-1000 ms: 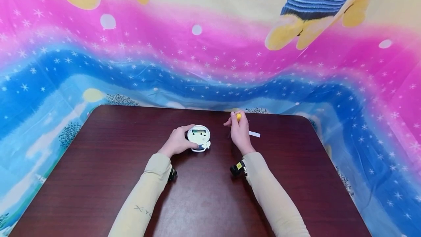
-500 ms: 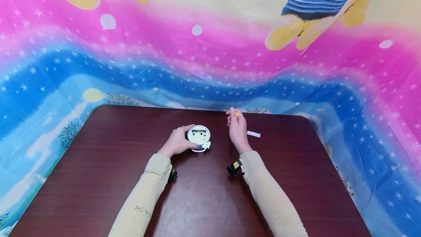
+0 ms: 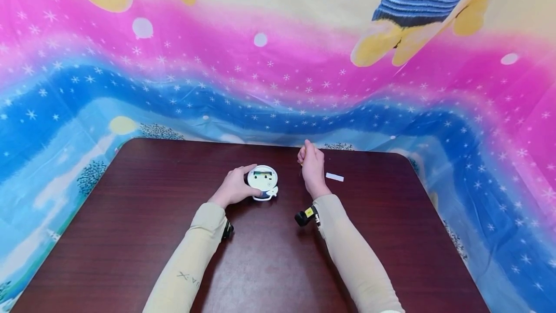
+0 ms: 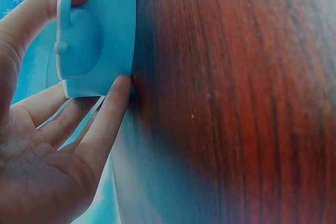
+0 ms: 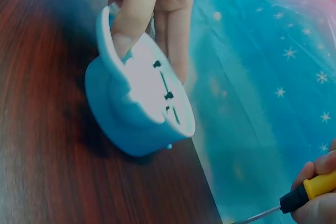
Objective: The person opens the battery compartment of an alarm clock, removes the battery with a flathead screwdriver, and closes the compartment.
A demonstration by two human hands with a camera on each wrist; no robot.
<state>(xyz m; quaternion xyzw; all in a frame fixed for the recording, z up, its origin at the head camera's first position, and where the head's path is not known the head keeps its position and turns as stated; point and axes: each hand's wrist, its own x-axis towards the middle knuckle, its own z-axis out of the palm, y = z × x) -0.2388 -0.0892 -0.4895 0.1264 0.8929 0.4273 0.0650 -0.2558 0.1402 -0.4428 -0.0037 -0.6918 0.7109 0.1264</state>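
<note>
A small white round device [image 3: 266,181] with a looped handle sits on the table, with a slot and dark holes in its upward face. My left hand [image 3: 234,185] grips it from the left. In the left wrist view the thumb reaches over its handle side while fingers [image 4: 118,93] support the opposite side, close to the tabletop. To the right, my right hand [image 3: 313,164] holds a screwdriver [image 5: 302,196] with a yellow and black handle and a thin metal shaft. Its tip lies at the lower edge of the right wrist view, apart from the device. The head view mostly hides the screwdriver behind the hand.
A white strip [image 3: 335,177] lies on the dark wooden table [image 3: 269,264], just right of my right hand. Behind the table's far edge hangs a colourful printed cloth [image 3: 278,76]. Dark wrist cameras sit at both cuffs.
My right hand has shifted slightly left and turned, so the screwdriver's yellow handle has gone out of sight in the head view. The left hand and the device stay in place.
</note>
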